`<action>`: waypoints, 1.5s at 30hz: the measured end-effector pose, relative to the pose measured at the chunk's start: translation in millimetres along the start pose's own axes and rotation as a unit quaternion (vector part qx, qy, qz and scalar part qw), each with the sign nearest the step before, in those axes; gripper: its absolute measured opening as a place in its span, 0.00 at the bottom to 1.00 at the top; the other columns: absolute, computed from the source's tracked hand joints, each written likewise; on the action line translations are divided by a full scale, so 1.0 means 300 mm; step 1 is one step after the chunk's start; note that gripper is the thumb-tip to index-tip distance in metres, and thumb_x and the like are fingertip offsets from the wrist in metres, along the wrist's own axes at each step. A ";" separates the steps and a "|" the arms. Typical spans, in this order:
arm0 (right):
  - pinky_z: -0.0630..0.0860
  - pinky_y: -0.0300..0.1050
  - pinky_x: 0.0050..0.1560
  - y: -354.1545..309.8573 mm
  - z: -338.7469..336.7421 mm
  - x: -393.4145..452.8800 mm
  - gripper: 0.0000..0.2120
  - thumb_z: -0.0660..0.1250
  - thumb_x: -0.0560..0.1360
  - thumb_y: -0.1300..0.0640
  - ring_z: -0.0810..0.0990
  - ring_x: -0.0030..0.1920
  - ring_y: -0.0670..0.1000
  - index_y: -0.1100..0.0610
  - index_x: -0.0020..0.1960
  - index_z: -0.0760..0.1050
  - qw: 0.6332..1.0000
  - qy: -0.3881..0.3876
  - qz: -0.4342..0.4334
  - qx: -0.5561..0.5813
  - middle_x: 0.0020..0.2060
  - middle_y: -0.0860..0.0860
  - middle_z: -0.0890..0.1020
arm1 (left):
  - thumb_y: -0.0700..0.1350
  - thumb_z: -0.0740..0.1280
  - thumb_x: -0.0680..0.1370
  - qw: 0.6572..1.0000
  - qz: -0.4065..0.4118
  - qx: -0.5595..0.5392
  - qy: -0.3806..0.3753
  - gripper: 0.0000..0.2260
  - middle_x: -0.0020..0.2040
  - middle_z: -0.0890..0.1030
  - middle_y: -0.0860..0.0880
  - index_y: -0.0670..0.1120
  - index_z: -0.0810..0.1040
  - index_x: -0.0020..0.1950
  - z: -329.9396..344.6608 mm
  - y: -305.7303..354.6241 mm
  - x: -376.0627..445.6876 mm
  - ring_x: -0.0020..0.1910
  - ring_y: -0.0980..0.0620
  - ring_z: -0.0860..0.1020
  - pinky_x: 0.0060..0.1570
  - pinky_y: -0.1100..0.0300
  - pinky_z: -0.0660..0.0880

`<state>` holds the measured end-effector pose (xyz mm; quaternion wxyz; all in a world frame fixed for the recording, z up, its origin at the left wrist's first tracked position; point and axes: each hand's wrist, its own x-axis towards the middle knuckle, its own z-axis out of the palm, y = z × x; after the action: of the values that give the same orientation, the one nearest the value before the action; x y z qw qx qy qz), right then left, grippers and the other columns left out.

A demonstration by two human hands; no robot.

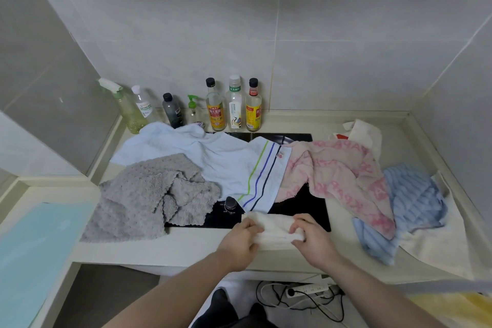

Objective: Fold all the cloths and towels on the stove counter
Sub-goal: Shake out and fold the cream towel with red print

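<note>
A small cream cloth lies folded at the counter's front edge. My left hand grips its left end and my right hand pinches its right end. Behind it, unfolded cloths cover the black stove: a grey bobbled cloth at the left, a white towel with green, blue and black stripes in the middle, a pink patterned towel to the right. A light blue ribbed cloth lies over a cream towel at the far right.
Several bottles and a spray bottle stand along the tiled back wall. A stove knob shows between the cloths. A white bag sits at the back right. A power strip and cable lie on the floor below.
</note>
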<state>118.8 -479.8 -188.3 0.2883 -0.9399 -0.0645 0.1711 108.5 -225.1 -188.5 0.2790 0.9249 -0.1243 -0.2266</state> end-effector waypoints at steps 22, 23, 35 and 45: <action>0.69 0.41 0.45 -0.017 0.121 0.018 0.08 0.73 0.75 0.59 0.76 0.44 0.47 0.50 0.40 0.77 0.964 0.089 0.185 0.171 0.51 0.52 0.78 | 0.57 0.68 0.77 0.953 -0.300 -0.040 0.023 0.19 0.55 0.79 0.51 0.48 0.70 0.60 -0.033 -0.024 0.056 0.54 0.48 0.79 0.51 0.54 0.76; 0.68 0.42 0.45 -0.017 0.121 0.018 0.10 0.73 0.75 0.60 0.76 0.44 0.47 0.50 0.40 0.76 0.964 0.089 0.186 0.166 0.52 0.52 0.77 | 0.58 0.69 0.77 0.951 -0.306 -0.051 0.017 0.21 0.57 0.79 0.50 0.47 0.69 0.62 -0.027 -0.036 0.057 0.56 0.48 0.79 0.53 0.54 0.76; 0.72 0.47 0.49 0.006 0.137 0.036 0.21 0.77 0.72 0.60 0.77 0.48 0.55 0.56 0.55 0.66 0.944 0.088 0.232 0.217 0.50 0.53 0.77 | 0.52 0.68 0.78 0.922 -0.351 -0.162 0.023 0.19 0.62 0.79 0.48 0.48 0.73 0.67 0.036 -0.034 0.086 0.59 0.46 0.79 0.53 0.56 0.77; 0.76 0.47 0.48 0.005 0.128 0.043 0.24 0.74 0.74 0.60 0.81 0.48 0.54 0.56 0.66 0.68 0.941 0.052 0.242 0.231 0.50 0.52 0.81 | 0.45 0.66 0.75 0.919 -0.317 -0.234 0.010 0.05 0.47 0.79 0.51 0.50 0.77 0.50 0.015 -0.041 0.053 0.48 0.48 0.79 0.50 0.56 0.80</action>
<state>117.0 -458.1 -222.6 0.4505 -0.8423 0.2210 0.1968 121.4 -222.9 -204.3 0.4021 0.8266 0.2347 -0.3160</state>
